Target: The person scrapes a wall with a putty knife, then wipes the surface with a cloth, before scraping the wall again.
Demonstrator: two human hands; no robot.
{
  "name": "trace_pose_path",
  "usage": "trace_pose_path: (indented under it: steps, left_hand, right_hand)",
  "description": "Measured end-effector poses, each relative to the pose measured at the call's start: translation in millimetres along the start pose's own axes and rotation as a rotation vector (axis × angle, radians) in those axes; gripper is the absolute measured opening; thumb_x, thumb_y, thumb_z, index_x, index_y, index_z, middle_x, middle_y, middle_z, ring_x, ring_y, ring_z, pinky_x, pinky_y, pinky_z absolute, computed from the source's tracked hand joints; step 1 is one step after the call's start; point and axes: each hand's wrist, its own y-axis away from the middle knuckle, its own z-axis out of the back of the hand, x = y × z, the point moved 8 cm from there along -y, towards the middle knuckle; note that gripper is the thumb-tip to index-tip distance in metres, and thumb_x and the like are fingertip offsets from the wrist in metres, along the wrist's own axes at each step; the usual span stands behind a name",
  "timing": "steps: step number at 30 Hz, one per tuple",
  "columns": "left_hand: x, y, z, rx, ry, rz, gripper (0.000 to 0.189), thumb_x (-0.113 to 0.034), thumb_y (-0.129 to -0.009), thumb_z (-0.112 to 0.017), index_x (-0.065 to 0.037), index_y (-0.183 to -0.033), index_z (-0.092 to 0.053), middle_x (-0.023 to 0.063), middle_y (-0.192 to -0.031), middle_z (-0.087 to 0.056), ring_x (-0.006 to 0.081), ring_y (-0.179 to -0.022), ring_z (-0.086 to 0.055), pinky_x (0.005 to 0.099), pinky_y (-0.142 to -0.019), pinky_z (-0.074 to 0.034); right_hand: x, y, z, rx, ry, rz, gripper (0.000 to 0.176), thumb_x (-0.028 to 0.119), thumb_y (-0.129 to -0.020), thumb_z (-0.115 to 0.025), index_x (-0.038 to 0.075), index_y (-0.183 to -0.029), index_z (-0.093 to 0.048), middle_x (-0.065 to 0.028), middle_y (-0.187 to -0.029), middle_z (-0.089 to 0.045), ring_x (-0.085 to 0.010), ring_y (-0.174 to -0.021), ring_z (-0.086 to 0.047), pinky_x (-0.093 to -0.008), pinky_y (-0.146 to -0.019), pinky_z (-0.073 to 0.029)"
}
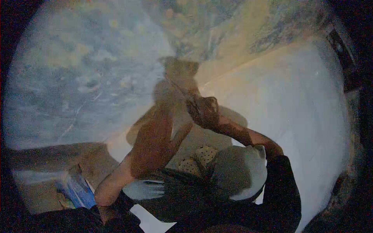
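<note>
My left hand (157,126) reaches up toward the corner where the painted surfaces meet. Its thumb stands apart from the stretched fingers, whose tips merge into the dark shadow ahead. Just to its right, my right hand (204,111) is closed, its fingers curled inward. A thin dark line runs up and left from that fist, but I cannot tell what it grips. Both hands are close to the wall (248,64), and their shadows fall across it.
Below my hands are perforated yellowish shoes (206,155) and a grey-clad knee (237,173). A blue-and-white item (79,190) lies at lower left, beside a brown ledge (58,153). A pale smooth surface (295,105) extends on the right; mottled blue-grey paint (77,81) covers the left.
</note>
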Motion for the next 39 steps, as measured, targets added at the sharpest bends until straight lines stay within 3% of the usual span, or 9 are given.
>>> trace_pose_path:
  steps: [8, 12, 15, 19, 23, 27, 30, 34, 39]
  left_hand:
    - [12.1, -12.8, 7.7, -0.442, 0.676, 0.098, 0.058, -0.023, -0.091, -0.057, 0.003, -0.132, -0.025, 0.0206, -0.128, -0.040, 0.0286, -0.110, -0.052, 0.0384, -0.091, -0.047]
    - [71.2, -28.4, -10.8, -0.252, 1.084, 0.279, 0.046, -0.027, -0.092, -0.054, -0.001, -0.124, -0.035, 0.0146, -0.112, -0.053, 0.0242, -0.095, -0.060, 0.0392, -0.079, -0.054]
    - [106.4, -32.4, -27.1, -0.296, 1.171, 0.336, 0.036, -0.030, -0.094, -0.049, -0.003, -0.118, -0.047, 0.0113, -0.103, -0.059, 0.0218, -0.087, -0.063, 0.0372, -0.073, -0.056]
    - [137.2, -22.0, -44.6, -0.367, 1.240, 0.713, 0.035, -0.030, -0.096, -0.044, -0.003, -0.115, -0.054, 0.0106, -0.101, -0.062, 0.0199, -0.083, -0.064, 0.0333, -0.071, -0.056]
    - [131.3, -25.3, -40.4, -0.316, 1.048, 0.574, 0.036, -0.029, -0.095, -0.045, -0.002, -0.118, -0.053, 0.0104, -0.105, -0.062, 0.0186, -0.088, -0.064, 0.0319, -0.073, -0.054]
    - [123.6, -30.4, -22.0, -0.223, 0.853, 0.272, 0.038, -0.028, -0.092, -0.050, -0.003, -0.120, -0.053, 0.0090, -0.110, -0.061, 0.0176, -0.095, -0.061, 0.0340, -0.080, -0.051]
    - [106.2, -29.3, -10.7, -0.081, 0.913, 0.393, 0.043, -0.032, -0.087, -0.057, -0.004, -0.120, -0.054, 0.0085, -0.116, -0.058, 0.0177, -0.103, -0.056, 0.0334, -0.087, -0.045]
    - [121.9, -24.6, -23.5, 0.144, 0.911, 0.477, 0.046, -0.034, -0.083, -0.062, -0.006, -0.119, -0.055, 0.0063, -0.119, -0.057, 0.0188, -0.106, -0.052, 0.0332, -0.090, -0.040]
    - [121.2, -9.1, -24.2, 0.302, 0.827, 0.449, 0.042, -0.035, -0.088, -0.054, -0.007, -0.119, -0.056, 0.0046, -0.119, -0.058, 0.0186, -0.111, -0.052, 0.0367, -0.095, -0.040]
  right_hand:
    - [88.2, -32.6, 129.1, -0.576, -0.095, 0.513, 0.028, 0.024, -0.077, -0.067, 0.010, -0.101, -0.063, -0.0086, -0.099, -0.062, -0.0237, -0.079, -0.061, -0.0378, -0.061, -0.049]
    - [74.6, -27.8, 40.5, -0.376, 0.023, 0.290, 0.034, 0.027, -0.079, -0.069, 0.008, -0.105, -0.061, -0.0065, -0.092, -0.061, -0.0245, -0.072, -0.061, -0.0382, -0.061, -0.049]
    - [19.5, -1.5, -31.3, 0.125, -0.435, -0.589, 0.035, 0.025, -0.083, -0.065, 0.007, -0.111, -0.056, -0.0058, -0.095, -0.058, -0.0236, -0.067, -0.058, -0.0387, -0.058, -0.048]
    - [24.5, 22.1, -74.0, 0.069, -1.399, -0.835, 0.035, 0.028, -0.088, -0.059, 0.007, -0.115, -0.052, -0.0040, -0.096, -0.054, -0.0199, -0.076, -0.053, -0.0373, -0.063, -0.047]
    - [65.4, 11.3, -80.7, 0.292, -2.299, -0.934, 0.033, 0.027, -0.089, -0.056, 0.008, -0.116, -0.051, -0.0046, -0.100, -0.053, -0.0182, -0.089, -0.050, -0.0386, -0.076, -0.046]
    - [57.9, 0.0, -101.6, 0.199, -2.312, -0.964, 0.033, 0.026, -0.089, -0.057, 0.010, -0.117, -0.052, -0.0053, -0.108, -0.054, -0.0184, -0.090, -0.052, -0.0395, -0.080, -0.046]
    - [18.3, -49.8, -41.2, 0.090, -0.633, -0.280, 0.032, 0.025, -0.091, -0.054, 0.008, -0.118, -0.052, -0.0049, -0.113, -0.053, -0.0196, -0.098, -0.054, -0.0392, -0.084, -0.046]
    - [-54.1, -50.0, -22.8, -0.157, -1.891, -0.880, 0.040, 0.028, -0.094, -0.050, 0.004, -0.126, -0.044, -0.0068, -0.113, -0.056, -0.0194, -0.098, -0.058, -0.0342, -0.085, -0.050]
    - [-110.1, -50.5, -33.3, -0.420, -1.769, -0.836, 0.041, 0.030, -0.094, -0.049, 0.006, -0.127, -0.045, -0.0080, -0.107, -0.058, -0.0177, -0.088, -0.061, -0.0284, -0.072, -0.053]
